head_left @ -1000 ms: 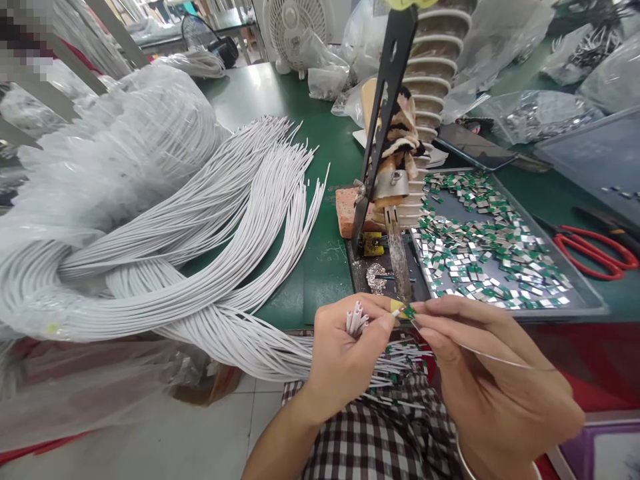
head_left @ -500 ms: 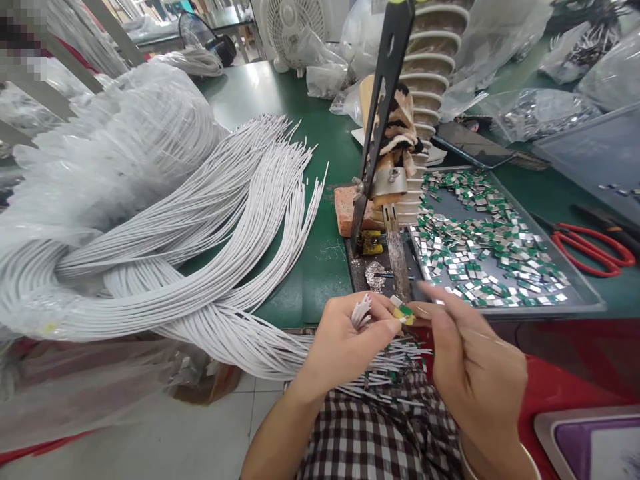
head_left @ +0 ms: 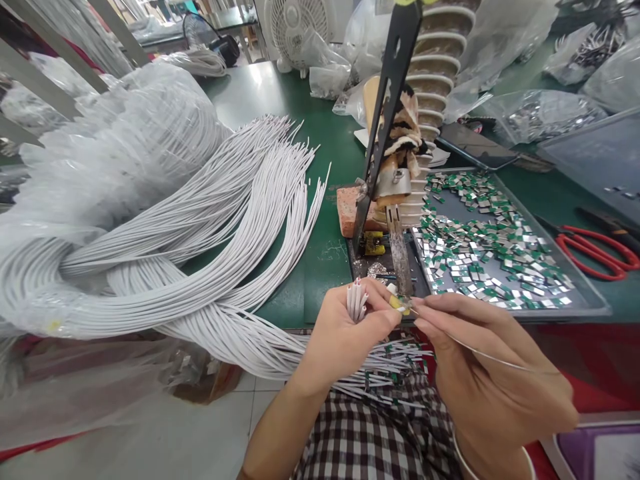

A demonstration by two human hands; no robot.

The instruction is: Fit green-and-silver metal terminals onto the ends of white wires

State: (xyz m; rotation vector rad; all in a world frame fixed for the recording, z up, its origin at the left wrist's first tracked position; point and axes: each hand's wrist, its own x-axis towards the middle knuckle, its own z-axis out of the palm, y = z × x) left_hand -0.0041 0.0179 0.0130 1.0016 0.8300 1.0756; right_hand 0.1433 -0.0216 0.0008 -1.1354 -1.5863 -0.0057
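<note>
My left hand [head_left: 337, 333] is closed around a bunch of white cables [head_left: 356, 301], whose cut ends poke up above the fist. Its thumb and forefinger pinch a small piece with yellow on it [head_left: 399, 303], just under the tip of the soldering iron [head_left: 400, 267]. Between the fingertips of my right hand [head_left: 490, 360] runs a thin solder wire [head_left: 480, 352], its end at the iron tip. The exact contact there is too small to make out. Below my hands, more white cables with small green boards [head_left: 390, 367] on their ends lie over the checked cloth on my lap.
A black metal stand [head_left: 385, 113] holds the iron beside a ribbed hose [head_left: 437, 73] and a brick [head_left: 350, 210]. Right of it is a tray [head_left: 595, 308] of small green boards, then red-handled scissors [head_left: 595, 253]. Bundled white cables [head_left: 200, 267] cover the left side.
My right hand has shifted right, with its fingers now pinched on the solder wire at the iron tip. My left hand has barely moved; the piece in it sits slightly higher, against the tip.
</note>
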